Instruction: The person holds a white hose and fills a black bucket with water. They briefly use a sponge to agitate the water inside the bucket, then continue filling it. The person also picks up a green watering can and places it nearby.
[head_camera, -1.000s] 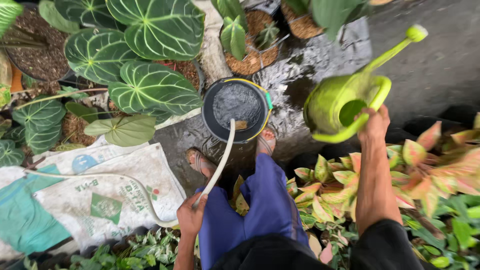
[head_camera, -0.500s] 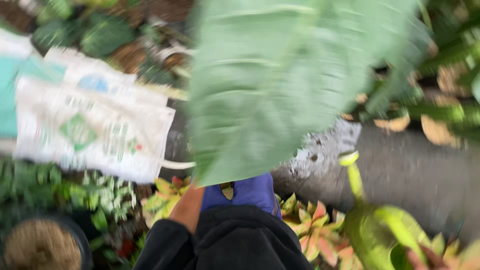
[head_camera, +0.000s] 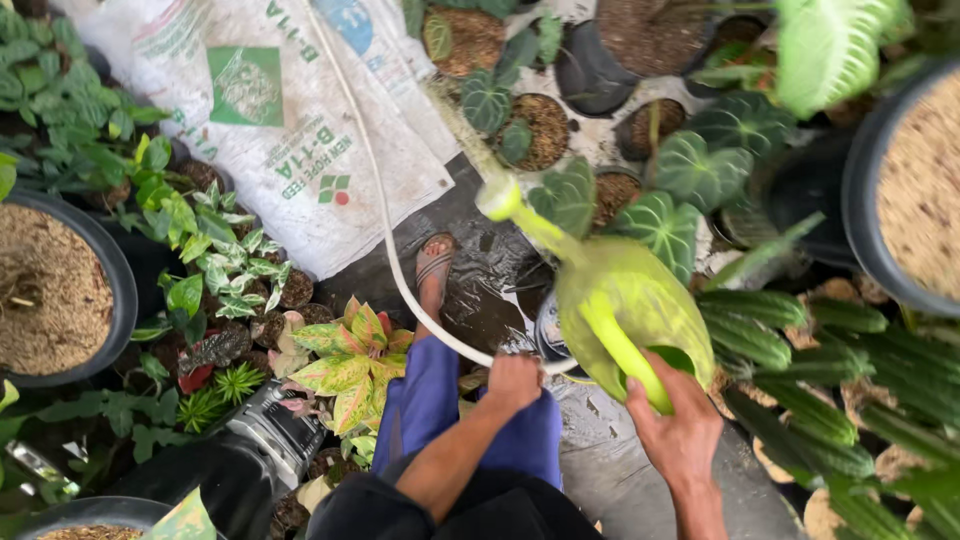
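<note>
Potted plants are crowding the wet ground around you. Your right hand (head_camera: 678, 425) is gripping the green watering can (head_camera: 625, 305) by its handle, fingers closed round it, spout now pointing away toward the heart-leaved pots (head_camera: 690, 170) instead of a bucket seen a second ago. Your left hand (head_camera: 513, 380) is pinching the white hose (head_camera: 385, 230), which is trailing past your fingers over the printed sacks (head_camera: 270, 130).
</note>
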